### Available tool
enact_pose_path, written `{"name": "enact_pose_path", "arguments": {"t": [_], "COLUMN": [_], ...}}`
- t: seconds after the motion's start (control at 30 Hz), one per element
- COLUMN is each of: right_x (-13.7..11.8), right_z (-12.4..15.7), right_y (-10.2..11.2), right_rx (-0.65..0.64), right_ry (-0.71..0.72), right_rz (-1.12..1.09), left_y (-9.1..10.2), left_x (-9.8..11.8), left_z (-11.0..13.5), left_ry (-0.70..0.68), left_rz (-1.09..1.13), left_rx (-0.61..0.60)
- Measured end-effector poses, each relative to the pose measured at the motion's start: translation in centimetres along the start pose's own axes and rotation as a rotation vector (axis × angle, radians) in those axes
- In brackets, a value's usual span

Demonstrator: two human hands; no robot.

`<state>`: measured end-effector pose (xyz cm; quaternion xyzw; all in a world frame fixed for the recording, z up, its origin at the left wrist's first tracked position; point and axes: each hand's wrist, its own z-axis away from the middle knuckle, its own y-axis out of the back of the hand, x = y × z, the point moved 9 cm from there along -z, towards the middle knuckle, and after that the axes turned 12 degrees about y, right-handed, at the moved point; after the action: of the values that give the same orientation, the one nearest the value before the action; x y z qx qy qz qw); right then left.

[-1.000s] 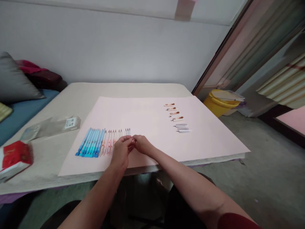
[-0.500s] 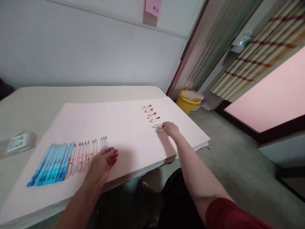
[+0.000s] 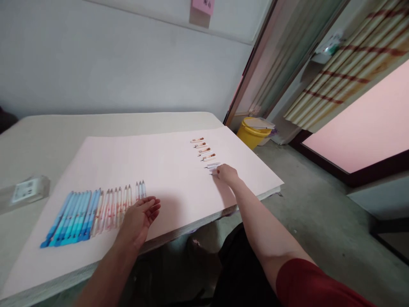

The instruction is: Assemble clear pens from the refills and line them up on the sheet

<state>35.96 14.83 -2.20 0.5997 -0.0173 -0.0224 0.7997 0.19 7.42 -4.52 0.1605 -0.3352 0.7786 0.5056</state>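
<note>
A large pale pink sheet (image 3: 159,162) covers the table. Along its near left lies a row of blue pens (image 3: 72,219), then several clear pink-marked pens (image 3: 111,204) side by side. My left hand (image 3: 139,217) rests open beside the right end of that row, palm turned up, holding nothing. At the far right a short column of small pen parts (image 3: 203,149) with brown ends lies on the sheet, followed by grey-white parts (image 3: 212,165). My right hand (image 3: 226,174) reaches to the nearest grey-white part, fingers curled down on it; the grasp is hidden.
A clear plastic packet (image 3: 24,192) with a white label lies on the beige table (image 3: 96,123) at left. A yellow bucket (image 3: 254,134) stands on the floor past the table's right corner, by a doorway. A pink note (image 3: 202,5) sticks on the wall.
My hands were together by the pen row a second ago. The right hand has gone out to the grey-white parts at right; the left has opened. My head turned right.
</note>
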Motion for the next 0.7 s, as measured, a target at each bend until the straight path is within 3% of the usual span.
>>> {"name": "enact_pose_path", "arguments": {"t": [0.13, 0.27, 0.53, 0.7], "right_x": [-1.8, -6.2, -17.7, -21.5], "right_z": [0.4, 0.8, 1.8, 2.5], "right_y": [-0.2, -0.7, -2.4, -2.5], "right_rx": [-0.066, -0.106, 0.041, 0.077], "right_ry": [0.077, 0.213, 0.427, 0.494], "right_rz": [0.022, 0.040, 0.075, 0.058], "left_y": [-0.2, -0.6, -1.5, -1.6], "left_x": [-0.5, -1.6, -3.8, -4.3], "left_z": [0.0, -0.3, -0.7, -1.0], "left_ry": [0.010, 0.035, 0.088, 0.097], "left_rz": [-0.005, -0.034, -0.070, -0.041], "left_rx": [-0.008, -0.037, -0.059, -0.028]}}
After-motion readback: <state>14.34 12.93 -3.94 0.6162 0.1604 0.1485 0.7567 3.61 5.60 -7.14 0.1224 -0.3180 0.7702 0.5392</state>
